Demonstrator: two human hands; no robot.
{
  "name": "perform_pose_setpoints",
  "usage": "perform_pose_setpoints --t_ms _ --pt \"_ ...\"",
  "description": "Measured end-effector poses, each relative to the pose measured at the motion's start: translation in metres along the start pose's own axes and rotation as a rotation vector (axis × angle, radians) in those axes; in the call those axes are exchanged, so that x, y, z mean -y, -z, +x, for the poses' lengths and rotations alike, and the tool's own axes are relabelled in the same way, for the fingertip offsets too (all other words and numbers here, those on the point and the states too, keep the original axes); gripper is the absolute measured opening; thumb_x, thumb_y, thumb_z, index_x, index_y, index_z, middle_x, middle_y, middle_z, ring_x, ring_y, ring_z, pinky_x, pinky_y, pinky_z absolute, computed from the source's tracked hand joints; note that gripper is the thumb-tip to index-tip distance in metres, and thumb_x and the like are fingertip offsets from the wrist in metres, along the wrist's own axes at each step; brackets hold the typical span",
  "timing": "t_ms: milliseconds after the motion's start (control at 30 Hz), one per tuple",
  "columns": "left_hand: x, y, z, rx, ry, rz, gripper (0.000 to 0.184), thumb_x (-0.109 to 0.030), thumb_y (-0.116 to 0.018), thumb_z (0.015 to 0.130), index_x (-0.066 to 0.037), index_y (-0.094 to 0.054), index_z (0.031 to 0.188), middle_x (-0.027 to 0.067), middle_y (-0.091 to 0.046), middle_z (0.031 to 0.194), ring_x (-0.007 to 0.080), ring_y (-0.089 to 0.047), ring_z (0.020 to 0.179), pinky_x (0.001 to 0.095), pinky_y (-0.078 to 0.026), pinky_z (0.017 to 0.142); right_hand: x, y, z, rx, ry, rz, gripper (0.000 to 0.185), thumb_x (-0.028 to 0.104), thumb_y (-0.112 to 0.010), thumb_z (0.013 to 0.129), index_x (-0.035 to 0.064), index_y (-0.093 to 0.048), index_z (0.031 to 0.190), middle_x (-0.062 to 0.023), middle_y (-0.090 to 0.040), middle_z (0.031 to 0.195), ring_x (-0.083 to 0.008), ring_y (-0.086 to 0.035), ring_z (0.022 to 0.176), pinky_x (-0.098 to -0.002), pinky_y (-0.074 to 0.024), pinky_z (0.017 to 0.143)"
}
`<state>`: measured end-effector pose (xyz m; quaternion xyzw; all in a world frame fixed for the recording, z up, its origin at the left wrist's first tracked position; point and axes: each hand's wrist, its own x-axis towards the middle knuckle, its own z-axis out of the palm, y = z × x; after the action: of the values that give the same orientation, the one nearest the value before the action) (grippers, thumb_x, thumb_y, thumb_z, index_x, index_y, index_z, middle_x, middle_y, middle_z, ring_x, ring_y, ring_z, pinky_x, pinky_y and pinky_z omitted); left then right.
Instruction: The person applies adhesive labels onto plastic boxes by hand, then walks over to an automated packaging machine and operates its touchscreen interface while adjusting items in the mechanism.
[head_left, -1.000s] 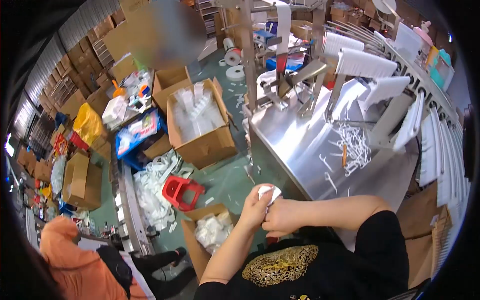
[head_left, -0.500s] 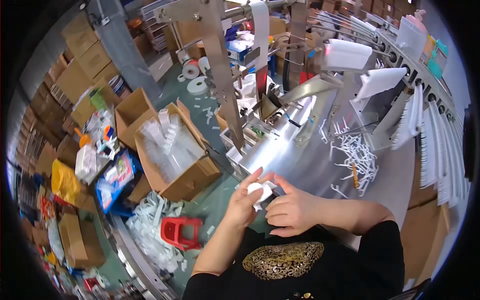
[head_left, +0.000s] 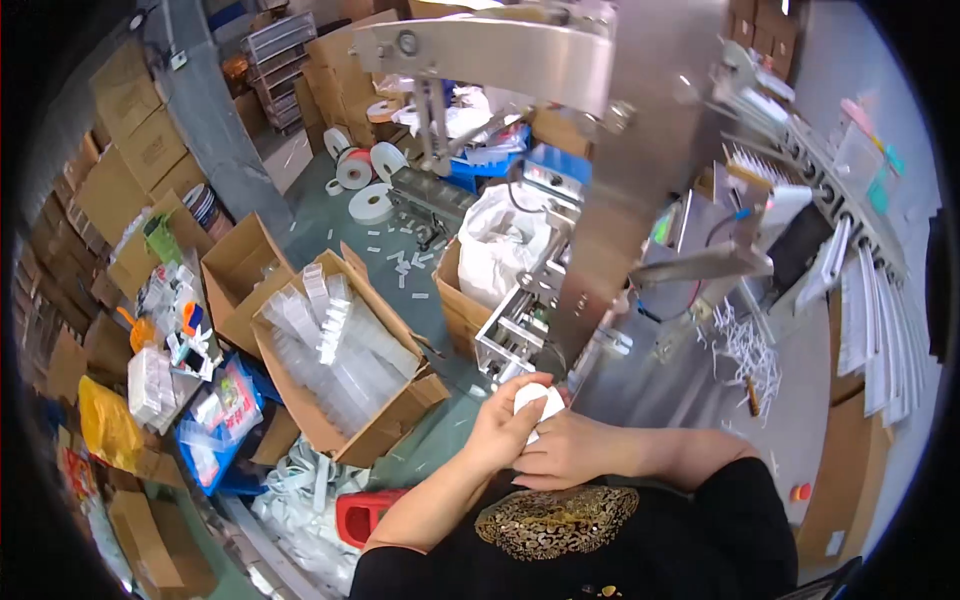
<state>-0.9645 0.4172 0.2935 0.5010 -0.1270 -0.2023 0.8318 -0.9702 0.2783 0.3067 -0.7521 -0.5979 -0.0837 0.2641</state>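
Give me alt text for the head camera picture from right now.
A person's left hand holds a small white object, the right hand close against it, before a metal machine. To the left, an open cardboard box holds translucent pieces.

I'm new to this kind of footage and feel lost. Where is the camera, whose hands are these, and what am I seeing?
There is no robot: a person wears the camera on their head, so it looks forward and down, catching their black shirt. Their bare left hand grips a small white item, with the bare right hand close against it; I can't tell exactly what the item is. In front stands a metal machine frame. On the metal table to the right lies a pile of thin white pieces. To the left, an open cardboard box holds clear plastic pieces.
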Motion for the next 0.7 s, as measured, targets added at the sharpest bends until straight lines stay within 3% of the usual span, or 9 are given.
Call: perform_pose_setpoints --t_ms 67,100,133,233,300,333,433,533,700 --pt "0.001 0.005 0.005 0.007 -0.093 0.09 0.035 -0.003 -0.044 0.086 -0.001 -0.037 0.121 0.0162 -0.053 0.108 0.0207 -0.052 0.1 0.033 -0.041 0.087 -0.005 0.004 0.005 -0.061 -0.005 0.104 0.021 0.025 -0.062 0.073 0.0093 -0.051 0.063 -0.0016 -0.052 0.06 -0.0188 -0.052 0.052 -0.0329 -0.0408 0.047" --pt "0.002 0.013 0.007 0.064 -0.109 0.118 0.039 -0.002 -0.041 0.087 -0.003 -0.034 0.125 0.0171 -0.051 0.113 0.0204 -0.049 0.104 0.0329 -0.038 0.089 -0.006 0.004 0.006 -0.021 -0.063 0.165 0.015 0.021 -0.062 0.074 0.0086 -0.055 0.069 -0.002 -0.055 0.065 -0.019 -0.055 0.06 -0.0366 -0.0447 0.061" --pt "0.001 0.022 0.008 0.072 -0.118 0.128 0.039 -0.002 -0.041 0.087 -0.003 -0.034 0.125 0.0171 -0.051 0.113 0.0204 -0.049 0.104 0.0329 -0.038 0.089 -0.007 0.003 0.01 -0.027 -0.057 0.152 0.015 0.021 -0.062 0.074 0.0086 -0.055 0.069 -0.002 -0.055 0.065 -0.019 -0.055 0.06 -0.0366 -0.0447 0.061" --pt "0.008 0.069 0.019 0.082 -0.049 0.091 0.042 0.002 -0.041 0.084 -0.001 -0.035 0.126 0.0184 -0.046 0.12 0.0225 -0.05 0.105 0.0346 -0.04 0.089 -0.014 0.006 0.021 -0.113 -0.245 0.283 0.012 0.017 -0.063 0.074 0.01 -0.059 0.082 -0.0025 -0.06 0.08 -0.0175 -0.058 0.078 -0.0467 -0.0303 0.092" --pt "0.004 0.106 0.028 0.008 0.104 -0.235 0.037 0.005 -0.042 0.08 0.0 -0.044 0.117 0.0181 -0.05 0.115 0.0252 -0.054 0.099 0.0354 -0.043 0.086 -0.023 0.002 0.029 -0.126 -0.35 0.251 0.012 0.017 -0.063 0.075 0.0101 -0.059 0.083 -0.0024 -0.06 0.081 -0.0178 -0.058 0.078 -0.0461 -0.0308 0.092" --pt "0.007 0.123 0.035 -0.14 0.076 -0.258 0.021 0.002 -0.045 0.078 0.001 -0.054 0.097 0.0156 -0.057 0.094 0.0237 -0.058 0.078 0.0324 -0.048 0.069 -0.027 -0.003 0.035 -0.129 -0.435 0.253 0.012 0.017 -0.063 0.075 0.0102 -0.059 0.084 -0.0023 -0.061 0.082 -0.0182 -0.058 0.079 -0.0456 -0.0313 0.092" --pt "0.01 0.203 0.06 0.166 0.013 -0.334 0.009 0.001 -0.045 0.077 0.001 -0.053 0.079 0.0089 -0.054 0.069 0.0149 -0.053 0.061 0.025 -0.043 0.054 -0.047 -0.033 0.06 -0.267 -0.57 0.238 0.013 0.018 -0.061 0.077 0.0096 -0.059 0.087 -0.0032 -0.061 0.086 -0.0208 -0.058 0.082 -0.0437 -0.0344 0.091" --pt "-0.041 0.23 0.073 0.066 0.407 -0.32 0.005 -0.002 -0.048 0.074 -0.001 -0.052 0.072 0.0043 -0.045 0.056 0.0112 -0.041 0.048 0.022 -0.033 0.045 -0.061 -0.053 0.107 -0.473 -0.637 0.157 0.016 0.018 -0.06 0.078 0.007 -0.059 0.089 -0.0076 -0.06 0.087 -0.0248 -0.057 0.081 -0.0379 -0.0425 0.08" --pt "-0.071 0.24 0.116 0.083 0.282 0.152 0.017 -0.011 -0.041 0.087 -0.001 -0.054 0.082 -0.0002 -0.042 0.055 0.0083 -0.036 0.047 0.0208 -0.029 0.044 -0.076 -0.06 0.143 -0.553 -0.731 -0.09 0.017 0.018 -0.06 0.077 0.0056 -0.058 0.089 -0.0096 -0.06 0.086 -0.0267 -0.057 0.08 -0.036 -0.0448 0.074"
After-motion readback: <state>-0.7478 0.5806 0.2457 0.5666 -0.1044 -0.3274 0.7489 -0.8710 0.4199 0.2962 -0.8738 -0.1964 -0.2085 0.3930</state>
